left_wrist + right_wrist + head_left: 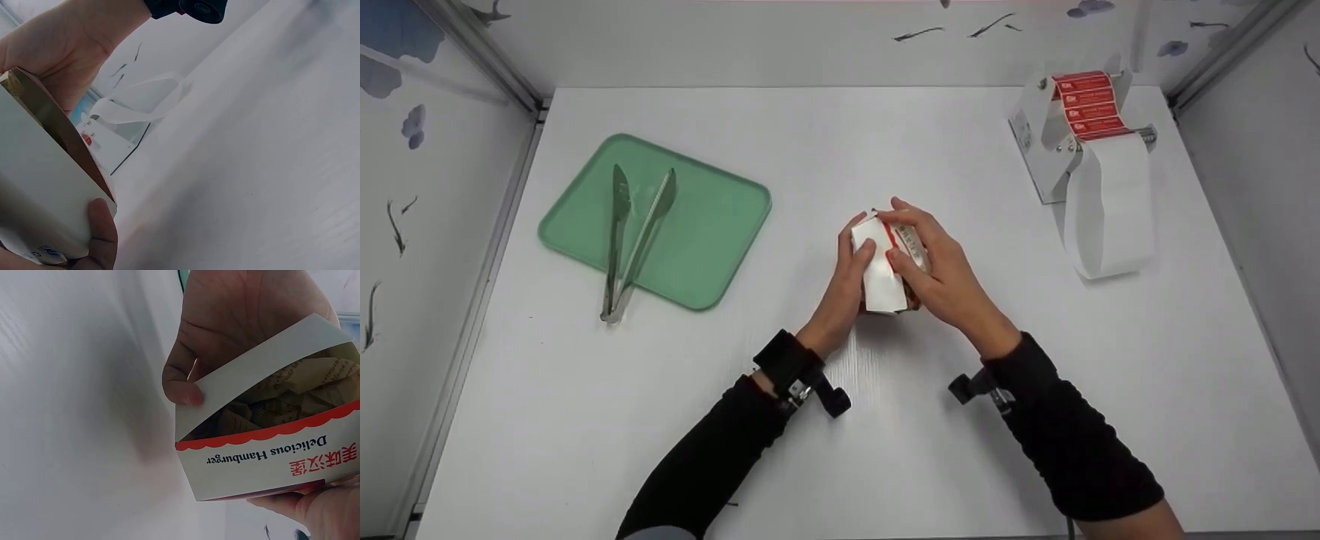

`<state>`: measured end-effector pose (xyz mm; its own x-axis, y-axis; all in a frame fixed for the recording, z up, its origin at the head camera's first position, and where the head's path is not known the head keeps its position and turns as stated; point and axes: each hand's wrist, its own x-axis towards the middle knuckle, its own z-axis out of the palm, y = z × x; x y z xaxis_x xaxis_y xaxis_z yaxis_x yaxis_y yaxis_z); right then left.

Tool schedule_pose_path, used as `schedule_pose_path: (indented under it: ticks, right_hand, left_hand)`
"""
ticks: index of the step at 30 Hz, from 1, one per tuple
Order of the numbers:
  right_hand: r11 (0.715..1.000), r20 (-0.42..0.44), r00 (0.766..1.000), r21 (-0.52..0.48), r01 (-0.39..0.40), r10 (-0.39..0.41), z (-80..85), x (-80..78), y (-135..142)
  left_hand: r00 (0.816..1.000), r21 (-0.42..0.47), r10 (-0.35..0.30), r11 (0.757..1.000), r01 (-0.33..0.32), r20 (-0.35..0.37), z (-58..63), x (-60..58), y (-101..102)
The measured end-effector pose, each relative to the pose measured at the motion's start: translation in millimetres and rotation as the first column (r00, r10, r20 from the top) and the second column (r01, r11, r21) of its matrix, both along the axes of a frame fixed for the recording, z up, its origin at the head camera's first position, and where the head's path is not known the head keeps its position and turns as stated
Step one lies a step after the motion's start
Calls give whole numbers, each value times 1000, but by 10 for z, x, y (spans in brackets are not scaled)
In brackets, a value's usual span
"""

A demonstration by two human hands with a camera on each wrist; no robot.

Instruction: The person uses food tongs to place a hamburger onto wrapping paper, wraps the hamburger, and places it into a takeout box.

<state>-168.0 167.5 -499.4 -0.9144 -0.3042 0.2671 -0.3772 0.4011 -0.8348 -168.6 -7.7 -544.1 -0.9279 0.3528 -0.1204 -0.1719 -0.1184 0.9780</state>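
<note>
A hamburger box (883, 279) of white card with red trim is held between both hands above the table. My left hand (844, 289) grips its left side, the thumb lying on the white panel. On the other side my right hand (952, 281) holds it, thumb on the red-edged flap and fingers over the top. In the right wrist view the box (253, 464) shows "Delicious Hamburger" print and a gap under its white flap. Crumpled printed wrapping paper (287, 396) is visible inside; whatever it wraps is hidden. The left wrist view shows a dark gap along the box (39, 169).
To the left lies a green tray (705, 259), with metal tongs (619, 240) across it, their hinge end over the tray's front edge. A label dispenser (1039, 142) with red labels and a hanging white backing strip (1125, 202) stands at the back right. Walls surround the white table (840, 457).
</note>
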Motion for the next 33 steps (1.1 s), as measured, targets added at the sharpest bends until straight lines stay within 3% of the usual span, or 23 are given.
schedule_pose_path:
  ticks: [7, 15, 21, 33]
  right_hand:
    - [1000, -3, 1000, -6, 1, -1, 6, 21, -16]
    - [998, -47, 998, -37, 42, -43, -34, 32, -7]
    - [999, -62, 997, -21, 35, -36, -36, 28, 1]
    - [998, -89, 994, 11, 66, -65, -24, 41, -37]
  left_hand:
    - [999, -27, 15, 1000, -16, -35, -14, 6, 27]
    - [1000, 43, -5, 999, 5, 8, -30, 10, 34]
    - [1000, 47, 1, 999, -1, 1, -33, 12, 38]
    - [998, -43, 36, 998, -38, -57, -34, 9, 80]
